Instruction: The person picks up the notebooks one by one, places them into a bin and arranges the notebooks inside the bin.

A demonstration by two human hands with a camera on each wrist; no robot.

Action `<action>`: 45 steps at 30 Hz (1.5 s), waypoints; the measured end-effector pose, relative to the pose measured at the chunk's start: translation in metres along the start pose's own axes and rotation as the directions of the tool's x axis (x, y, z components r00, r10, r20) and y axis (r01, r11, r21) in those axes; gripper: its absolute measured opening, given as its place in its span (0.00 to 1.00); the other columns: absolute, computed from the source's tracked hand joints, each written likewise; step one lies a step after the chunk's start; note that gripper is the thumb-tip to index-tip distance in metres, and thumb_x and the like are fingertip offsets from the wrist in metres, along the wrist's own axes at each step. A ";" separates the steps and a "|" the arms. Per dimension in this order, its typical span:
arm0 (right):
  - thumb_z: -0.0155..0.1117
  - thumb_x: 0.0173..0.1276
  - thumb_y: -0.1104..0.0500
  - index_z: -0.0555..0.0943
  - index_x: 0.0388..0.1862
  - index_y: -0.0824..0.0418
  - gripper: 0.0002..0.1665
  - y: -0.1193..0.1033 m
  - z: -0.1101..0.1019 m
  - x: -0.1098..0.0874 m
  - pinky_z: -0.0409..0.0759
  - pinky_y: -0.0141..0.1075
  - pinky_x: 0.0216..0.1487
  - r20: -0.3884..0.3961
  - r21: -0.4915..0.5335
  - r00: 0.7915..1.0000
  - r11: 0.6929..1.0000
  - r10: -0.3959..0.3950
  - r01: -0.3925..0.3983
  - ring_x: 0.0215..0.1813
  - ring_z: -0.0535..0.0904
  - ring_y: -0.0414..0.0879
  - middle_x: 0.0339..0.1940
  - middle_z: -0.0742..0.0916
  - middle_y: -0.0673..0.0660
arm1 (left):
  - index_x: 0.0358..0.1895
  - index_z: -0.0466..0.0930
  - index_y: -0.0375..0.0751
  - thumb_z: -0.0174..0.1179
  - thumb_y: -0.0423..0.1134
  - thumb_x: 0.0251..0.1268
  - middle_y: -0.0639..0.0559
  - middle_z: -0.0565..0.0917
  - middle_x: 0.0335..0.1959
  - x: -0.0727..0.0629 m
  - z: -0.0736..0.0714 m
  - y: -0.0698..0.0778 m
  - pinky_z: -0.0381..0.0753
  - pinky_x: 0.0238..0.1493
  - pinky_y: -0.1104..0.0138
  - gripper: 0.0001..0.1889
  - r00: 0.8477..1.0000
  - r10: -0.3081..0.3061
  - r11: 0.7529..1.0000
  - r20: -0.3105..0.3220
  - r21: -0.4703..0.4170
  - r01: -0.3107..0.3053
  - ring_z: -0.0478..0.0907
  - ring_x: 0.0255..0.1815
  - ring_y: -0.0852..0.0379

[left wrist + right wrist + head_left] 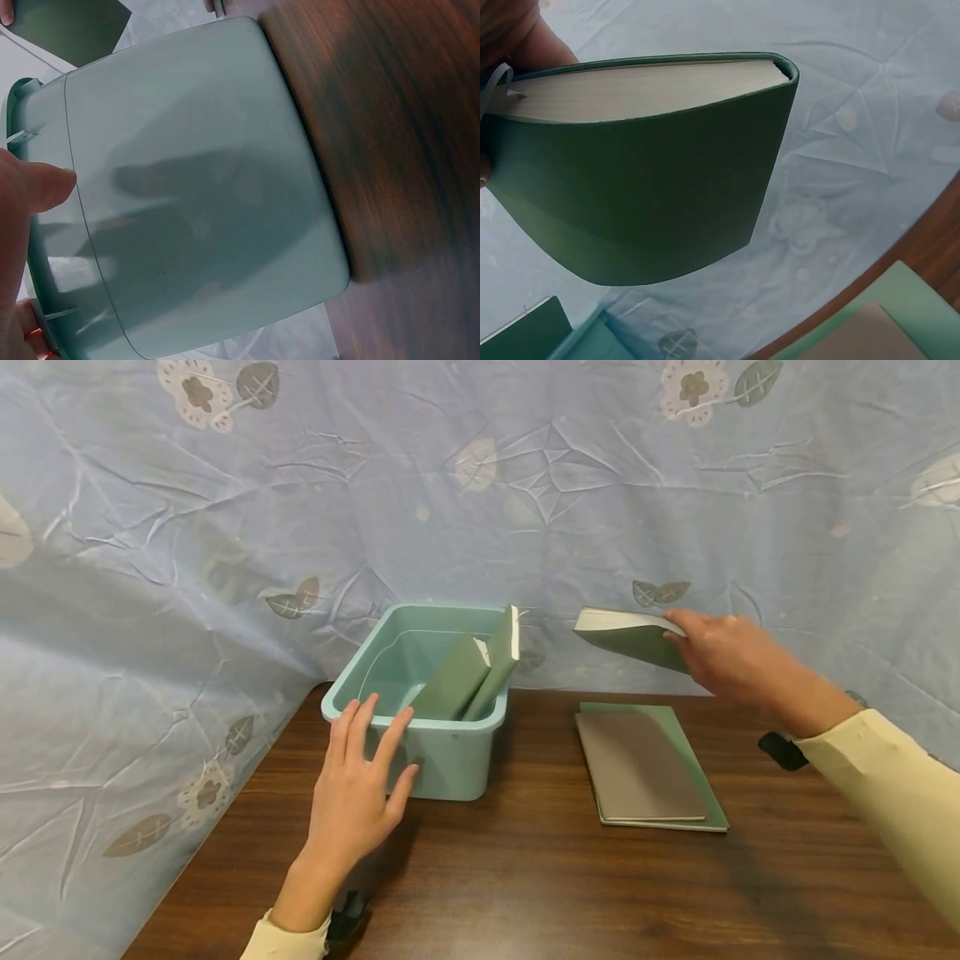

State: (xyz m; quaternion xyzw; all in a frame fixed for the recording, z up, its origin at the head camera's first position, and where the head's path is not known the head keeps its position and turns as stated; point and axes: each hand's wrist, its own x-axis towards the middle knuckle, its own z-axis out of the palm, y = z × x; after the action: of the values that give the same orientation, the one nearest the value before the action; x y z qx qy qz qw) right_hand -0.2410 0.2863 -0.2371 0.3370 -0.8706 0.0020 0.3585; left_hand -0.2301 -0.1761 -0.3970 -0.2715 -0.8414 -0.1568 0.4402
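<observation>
A green book (637,645) is hanging in the air, to the right of a tub (446,768). Its long side is running sideways, and its far end is pointing left. The right hand (723,647) is also pointing left, with its fingers and thumb pinching the book's near end. The left hand (356,797) is pointing forward, its fingers spreading apart over the tub's near rim. Two other green books (452,681) are leaning inside the tub. On the table (510,885), a brown book (641,768) is lying flat on a bigger green one.

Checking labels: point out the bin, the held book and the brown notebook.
bin (452,763), head view, front wall
held book (645,187), right wrist view, green cover
brown notebook (642,766), head view, top cover
</observation>
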 end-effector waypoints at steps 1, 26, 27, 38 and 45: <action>0.69 0.68 0.72 0.79 0.54 0.71 0.17 0.001 -0.001 0.002 0.85 0.58 0.27 -0.003 -0.002 1.000 1.000 0.001 -0.001 0.28 0.88 0.62 0.32 0.91 0.66 | 0.79 0.70 0.48 0.75 0.39 0.59 0.28 0.66 0.79 0.000 0.000 0.000 0.66 0.77 0.36 0.42 1.000 0.000 1.000 -0.001 0.000 0.000 0.63 0.78 0.27; 0.69 0.66 0.71 0.79 0.56 0.69 0.19 0.005 -0.017 0.016 0.83 0.64 0.30 -0.044 -0.046 0.998 0.998 -0.037 0.035 0.28 0.88 0.66 0.40 0.92 0.69 | 0.79 0.70 0.49 0.74 0.40 0.61 0.28 0.67 0.79 0.001 0.001 0.001 0.66 0.78 0.33 0.41 1.000 -0.015 1.000 0.027 0.010 0.015 0.63 0.79 0.28; 0.70 0.66 0.71 0.79 0.56 0.70 0.19 0.005 -0.017 0.017 0.83 0.64 0.30 -0.045 -0.045 0.998 0.998 -0.041 0.039 0.28 0.88 0.65 0.40 0.92 0.69 | 0.79 0.69 0.49 0.74 0.40 0.62 0.29 0.66 0.79 0.001 0.001 0.001 0.66 0.78 0.33 0.41 1.000 -0.016 1.000 0.027 0.010 0.015 0.63 0.79 0.28; 0.69 0.66 0.72 0.79 0.53 0.72 0.17 0.004 -0.021 0.027 0.83 0.61 0.28 -0.053 -0.053 0.996 0.996 -0.070 0.067 0.26 0.87 0.63 0.35 0.91 0.69 | 0.79 0.70 0.49 0.73 0.40 0.62 0.29 0.67 0.79 -0.001 0.001 -0.001 0.66 0.78 0.33 0.40 1.000 -0.018 1.000 0.022 0.013 0.017 0.63 0.79 0.28; 0.68 0.68 0.72 0.79 0.53 0.72 0.16 0.002 -0.024 0.033 0.83 0.60 0.27 -0.050 -0.047 0.996 0.997 -0.069 0.067 0.25 0.86 0.62 0.35 0.91 0.68 | 0.79 0.70 0.49 0.74 0.39 0.61 0.28 0.67 0.78 -0.001 -0.001 -0.001 0.66 0.77 0.33 0.40 1.000 -0.015 1.000 0.018 0.012 0.015 0.63 0.79 0.29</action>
State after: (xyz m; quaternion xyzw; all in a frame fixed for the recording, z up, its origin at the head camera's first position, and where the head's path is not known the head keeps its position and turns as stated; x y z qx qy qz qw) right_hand -0.2438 0.2743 -0.1984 0.3580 -0.8489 -0.0210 0.3883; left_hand -0.2293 -0.1774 -0.3968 -0.2637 -0.8483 -0.1526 0.4330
